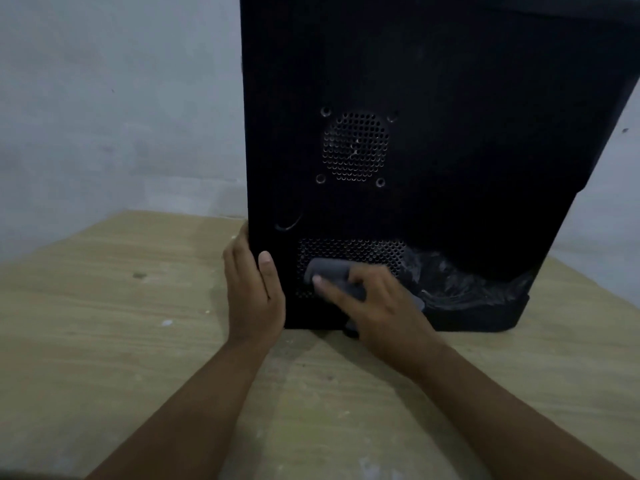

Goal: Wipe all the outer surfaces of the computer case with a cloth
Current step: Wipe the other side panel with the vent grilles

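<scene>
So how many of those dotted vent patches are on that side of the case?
2. A round vent sits mid-panel; a wider vent lies lower down, partly hidden by the right hand pressing the cloth. Other sides are unseen.

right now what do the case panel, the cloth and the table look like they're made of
Computer case: probably painted sheet metal, matte black, with punched round vent holes. Cloth under the right hand: soft grey fabric, bunched and folded. Table: pale wood or wood-look laminate, grain lines visible, dull finish.
</scene>
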Demonstrator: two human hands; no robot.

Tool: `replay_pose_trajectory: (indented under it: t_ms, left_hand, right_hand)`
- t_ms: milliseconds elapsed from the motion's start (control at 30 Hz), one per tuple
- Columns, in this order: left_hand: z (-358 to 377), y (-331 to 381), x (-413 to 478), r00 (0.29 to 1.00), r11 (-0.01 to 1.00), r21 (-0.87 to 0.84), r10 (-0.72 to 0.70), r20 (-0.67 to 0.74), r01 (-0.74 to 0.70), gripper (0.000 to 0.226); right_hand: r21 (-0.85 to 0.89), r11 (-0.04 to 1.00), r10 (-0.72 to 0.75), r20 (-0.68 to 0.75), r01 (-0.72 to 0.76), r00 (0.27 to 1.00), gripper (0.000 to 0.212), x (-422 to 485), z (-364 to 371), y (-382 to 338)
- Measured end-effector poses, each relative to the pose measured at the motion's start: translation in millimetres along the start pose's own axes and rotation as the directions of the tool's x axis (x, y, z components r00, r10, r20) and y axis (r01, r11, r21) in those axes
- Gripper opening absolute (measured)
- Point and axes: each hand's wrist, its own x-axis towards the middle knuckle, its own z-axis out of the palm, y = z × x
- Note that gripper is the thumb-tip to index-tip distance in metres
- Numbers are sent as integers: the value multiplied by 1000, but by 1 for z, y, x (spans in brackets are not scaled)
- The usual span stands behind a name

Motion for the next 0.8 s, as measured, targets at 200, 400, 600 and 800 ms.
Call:
replay_pose_trajectory:
  t_ms: [200, 400, 600, 800]
  left_hand:
    - [2, 7, -3, 995, 989, 119, 94, -22, -91, 61]
    - [6, 26, -9, 927, 889, 267, 343, 150, -372, 68]
    - [8, 34, -21, 767, 803, 161, 458, 450, -574, 69]
    - [12, 37, -28, 712, 783, 111, 484, 509, -612, 63]
  right_hand:
    - [79, 870, 479, -363, -486, 799, 48, 9, -2, 7]
    - [107, 929, 367, -123, -355, 922, 40, -7, 8, -8]
    - [42, 952, 306, -209, -304, 929, 53, -14, 0, 7]
    - [457, 452, 887, -324, -766, 330, 22, -30, -15, 30]
